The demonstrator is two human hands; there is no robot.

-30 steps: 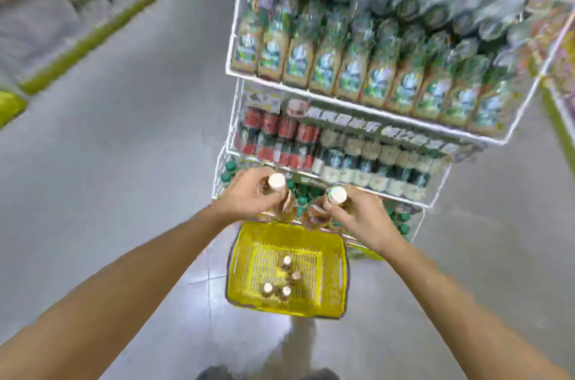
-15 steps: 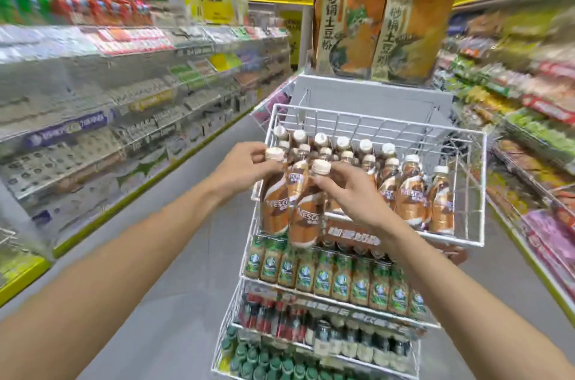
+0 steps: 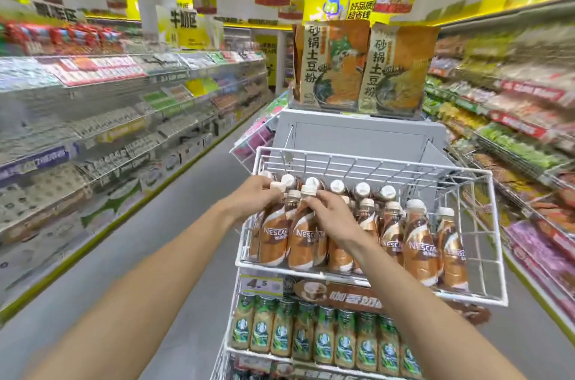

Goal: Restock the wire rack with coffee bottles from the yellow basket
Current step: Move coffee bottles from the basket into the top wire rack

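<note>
Both hands are at the front-left corner of the top wire basket (image 3: pixel 494 255). The left hand (image 3: pixel 258 196) curls around the neck of one Nescafé coffee bottle (image 3: pixel 275 239); the right hand (image 3: pixel 333 218) pinches the neck of the next bottle (image 3: pixel 303 242), fingers draped over its shoulder. Both bottles stand upright inside the front rim. Forearms reach in from below. The basket's right rear is open. The lower shelf holds green-capped bottles (image 3: pixel 323 339).

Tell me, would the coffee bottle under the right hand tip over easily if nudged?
Probably somewhat. The coffee bottle is tall and narrows toward its cap, so alone it looks top-heavy. Here neighbouring bottles and the wire rack front likely prop it. Its glossy wrap may be slippery under the right hand.
</note>
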